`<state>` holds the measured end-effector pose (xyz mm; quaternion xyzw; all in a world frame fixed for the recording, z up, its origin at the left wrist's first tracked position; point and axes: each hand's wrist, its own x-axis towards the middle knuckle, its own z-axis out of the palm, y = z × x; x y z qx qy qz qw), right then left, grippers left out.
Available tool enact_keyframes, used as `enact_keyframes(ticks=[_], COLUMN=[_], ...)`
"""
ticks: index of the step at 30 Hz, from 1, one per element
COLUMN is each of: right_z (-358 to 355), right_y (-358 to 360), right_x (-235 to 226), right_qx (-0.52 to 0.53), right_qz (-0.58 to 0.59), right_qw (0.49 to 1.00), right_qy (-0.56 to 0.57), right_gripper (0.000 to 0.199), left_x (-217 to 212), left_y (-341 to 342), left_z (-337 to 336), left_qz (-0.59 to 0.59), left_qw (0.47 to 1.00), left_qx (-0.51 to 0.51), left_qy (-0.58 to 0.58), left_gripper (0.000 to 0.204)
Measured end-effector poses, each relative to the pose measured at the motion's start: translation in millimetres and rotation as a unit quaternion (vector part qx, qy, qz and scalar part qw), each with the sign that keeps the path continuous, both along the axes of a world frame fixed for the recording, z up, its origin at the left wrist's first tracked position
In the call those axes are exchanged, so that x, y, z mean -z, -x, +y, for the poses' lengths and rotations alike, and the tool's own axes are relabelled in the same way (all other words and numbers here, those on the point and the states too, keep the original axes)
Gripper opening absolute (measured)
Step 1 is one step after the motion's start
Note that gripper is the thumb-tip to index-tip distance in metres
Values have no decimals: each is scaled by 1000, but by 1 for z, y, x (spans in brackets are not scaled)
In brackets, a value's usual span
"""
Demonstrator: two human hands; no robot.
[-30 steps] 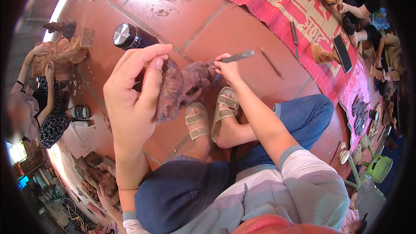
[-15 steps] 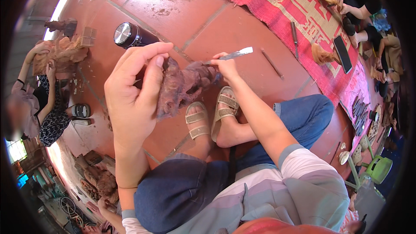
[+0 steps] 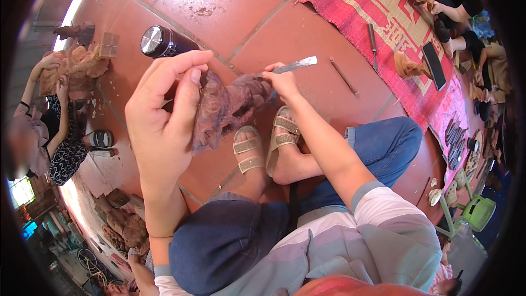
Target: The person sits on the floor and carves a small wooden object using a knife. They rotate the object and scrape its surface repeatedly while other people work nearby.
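My left hand (image 3: 163,111) grips a reddish-brown wood carving (image 3: 215,111) by its near left side, thumb and fingers curled round it. The carving is held tilted above the floor, in front of my sandalled feet. At its far right end my right hand (image 3: 284,83) is closed round a slim grey tool (image 3: 298,64) with a whitish end pointing up and right. The tool's other end meets the carving, and its tip there is hidden. I cannot tell its exact kind.
A dark flask (image 3: 164,43) with a steel lid lies beyond my left hand. On the tiles to the right is a thin brown rod (image 3: 344,77). A red and tan mat (image 3: 350,16) carries a phone (image 3: 434,66) and a pointed tool (image 3: 372,46). Other people work on carvings either side.
Both hands have shifted slightly left together with the carving. The grey tool has moved a little left and up in my right hand. Both grips stay the same.
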<state>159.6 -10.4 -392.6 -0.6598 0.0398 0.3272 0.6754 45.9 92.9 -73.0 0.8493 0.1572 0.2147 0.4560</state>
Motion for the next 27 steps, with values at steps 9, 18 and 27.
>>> enact_keyframes(ticks=[9, 18, 27], right_z=[-9, -15, -15], right_y=[-1, -1, -10], right_x=[-7, -10, -20], right_qx=[25, 82, 66], right_qz=[53, 149, 167], right_qw=[998, 984, 984], right_qy=[-30, -50, -3], right_gripper=[13, 11, 16], left_x=[3, 2, 0], left_y=[1, 3, 5], left_z=[0, 0, 0], left_qz=[-9, 18, 38], left_qw=[1000, 1000, 999], left_qx=[-2, -11, 4], left_qy=[-8, -2, 6], left_gripper=[16, 16, 18])
